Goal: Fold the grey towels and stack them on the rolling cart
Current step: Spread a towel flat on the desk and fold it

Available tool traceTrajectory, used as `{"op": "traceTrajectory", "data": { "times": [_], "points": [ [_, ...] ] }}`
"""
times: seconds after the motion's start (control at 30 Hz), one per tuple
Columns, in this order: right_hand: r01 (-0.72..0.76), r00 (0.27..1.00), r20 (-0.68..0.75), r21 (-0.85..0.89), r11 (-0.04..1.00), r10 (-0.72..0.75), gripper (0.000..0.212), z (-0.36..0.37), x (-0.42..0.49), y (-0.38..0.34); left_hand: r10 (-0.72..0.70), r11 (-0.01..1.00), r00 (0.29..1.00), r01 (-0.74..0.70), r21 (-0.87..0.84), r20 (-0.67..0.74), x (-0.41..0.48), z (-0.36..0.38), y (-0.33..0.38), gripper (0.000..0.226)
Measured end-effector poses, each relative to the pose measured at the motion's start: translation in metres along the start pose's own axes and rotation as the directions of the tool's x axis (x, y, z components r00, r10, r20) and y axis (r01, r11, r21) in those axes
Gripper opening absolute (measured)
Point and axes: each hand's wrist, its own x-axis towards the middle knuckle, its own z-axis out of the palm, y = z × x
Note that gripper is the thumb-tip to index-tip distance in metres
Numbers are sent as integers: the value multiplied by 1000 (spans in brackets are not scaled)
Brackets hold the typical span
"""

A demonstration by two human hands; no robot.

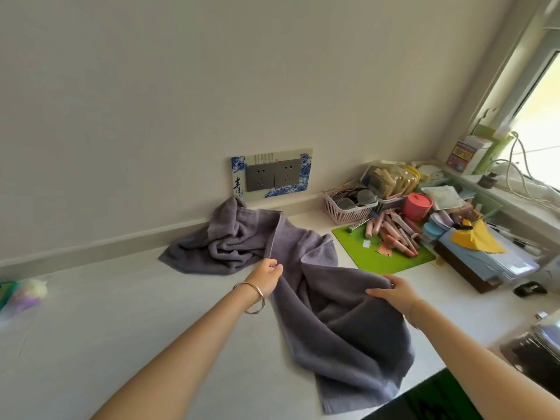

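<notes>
Two grey towels lie on the white tabletop (121, 313), overlapping near the wall. The crumpled towel (218, 244) is bunched against the base of the wall, just below a blue-and-white socket panel (272, 175). The long towel (342, 334) runs from that heap toward the person, creased and unfolded, and its near end reaches the front edge of the tabletop.

The left hand (268, 275), with a thin metal bangle (254, 300) at the wrist, pinches the long towel's left hem, its fingers (274, 266) curled onto the cloth. The right hand (391, 291) grasps a raised fold on the towel's right side, its fingers (374, 291) closed over the ridge of fabric. Between the two hands the cloth sags in deep wrinkles.

To the right of the towels sits a green mat (391, 259) with a pile of pens (391, 234) on it. Behind the mat stand a pink basket (348, 212) and a red round container (416, 206), and farther right a yellow cloth (477, 239) rests on a stack of papers. A window (539, 116) fills the upper right corner. At the far left edge lies a blurred, soft purple-and-white object (27, 295).
</notes>
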Motion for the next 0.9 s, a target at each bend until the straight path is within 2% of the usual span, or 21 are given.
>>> {"op": "traceTrajectory", "data": {
  "times": [0.1,0.2,0.3,0.37,0.5,0.6,0.67,0.73,0.8,0.83,0.9],
  "points": [
    [-4,985,-173,64,998,15,27,-21,14,16,1,998,1000,-1,59,-1,12,16,-5,47],
    [-12,978,-208,50,999,22,44,-30,28,23,-8,997,999,11,77,-38,29,32,-10,49],
    [61,983,-163,-110,992,-79,65,-16,47,17,-87,996,990,85,-27,-109,43,41,-19,55],
    [178,975,-95,-185,966,-198,68,3,60,6,-118,992,980,107,-74,-163,53,45,-27,60],
    [350,936,52,-50,935,-347,56,46,76,-26,-116,990,966,94,-105,-231,72,43,-29,58],
    [341,919,165,121,932,-357,42,81,96,-50,-151,971,958,97,-218,-245,88,37,-21,52],
    [284,910,237,243,928,-340,40,105,109,-67,-241,925,955,173,-338,-170,96,36,-19,51],
    [210,906,293,311,927,-304,47,124,119,-84,-321,787,943,315,-531,85,95,40,-19,58],
    [125,907,346,318,940,-238,61,140,126,-96,-294,700,910,414,-582,294,94,41,-25,70],
    [89,909,366,301,949,-201,67,147,130,-100,-281,712,904,422,-562,322,96,37,-29,74],
    [66,921,362,220,973,-144,76,162,139,-101,-306,758,917,397,-518,255,97,22,-31,79]
  ]
}}
